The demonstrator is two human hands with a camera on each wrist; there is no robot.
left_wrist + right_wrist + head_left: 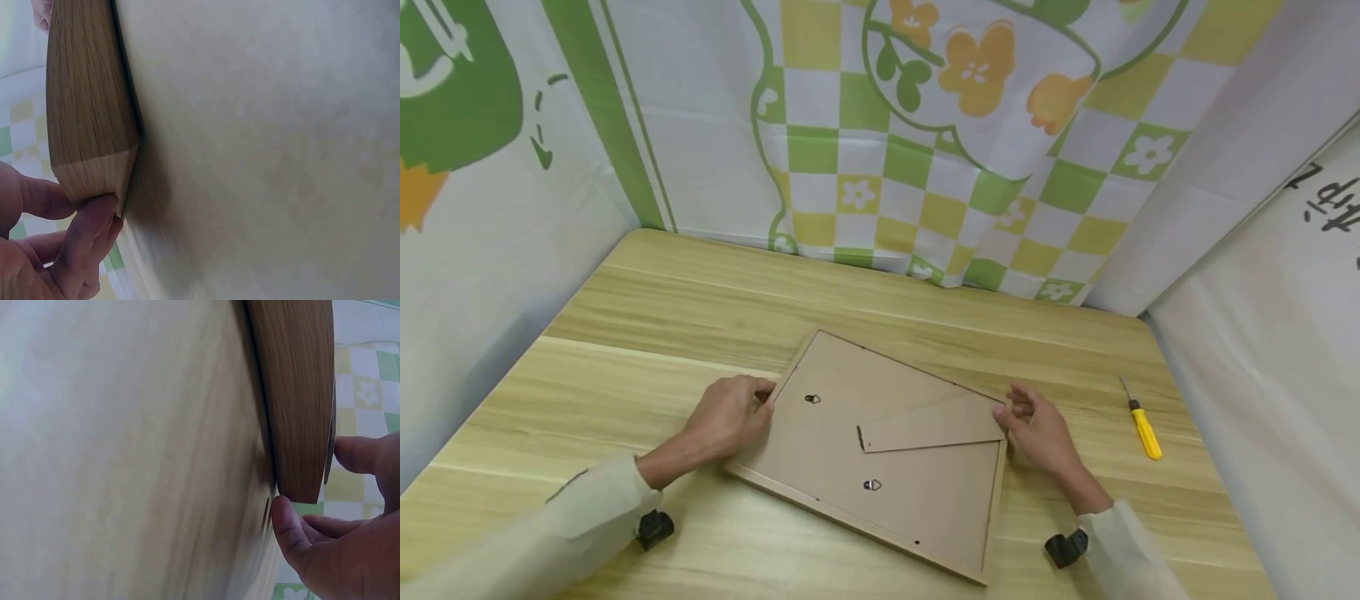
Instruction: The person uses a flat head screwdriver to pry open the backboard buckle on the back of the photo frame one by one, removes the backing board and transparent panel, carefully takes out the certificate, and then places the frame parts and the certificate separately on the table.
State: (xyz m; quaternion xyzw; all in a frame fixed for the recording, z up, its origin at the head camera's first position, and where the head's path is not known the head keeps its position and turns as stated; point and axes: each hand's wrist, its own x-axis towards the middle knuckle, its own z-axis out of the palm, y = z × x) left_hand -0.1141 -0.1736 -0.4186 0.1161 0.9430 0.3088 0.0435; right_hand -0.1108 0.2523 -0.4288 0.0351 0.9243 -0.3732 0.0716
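A wooden picture frame [805, 442] lies on the table with its brown backing board facing up. An easel stand leg [925, 427] lies flat across the board, and two metal hanging rings sit on it. My left hand [733, 417] holds the frame's left edge; in the left wrist view its fingertips [100, 206] press against the wooden side near a corner. My right hand [1041, 429] pinches the far right corner. In the right wrist view, that thumb [356, 454] is at the stand leg's free end, and a finger lies at the frame's lower edge.
A screwdriver [1146, 433] with a yellow handle lies to the right of my right hand on the wood-grain table [647, 300]. A checked, flowered curtain [880, 158] hangs along the back edge, and pale cloth walls stand at both sides.
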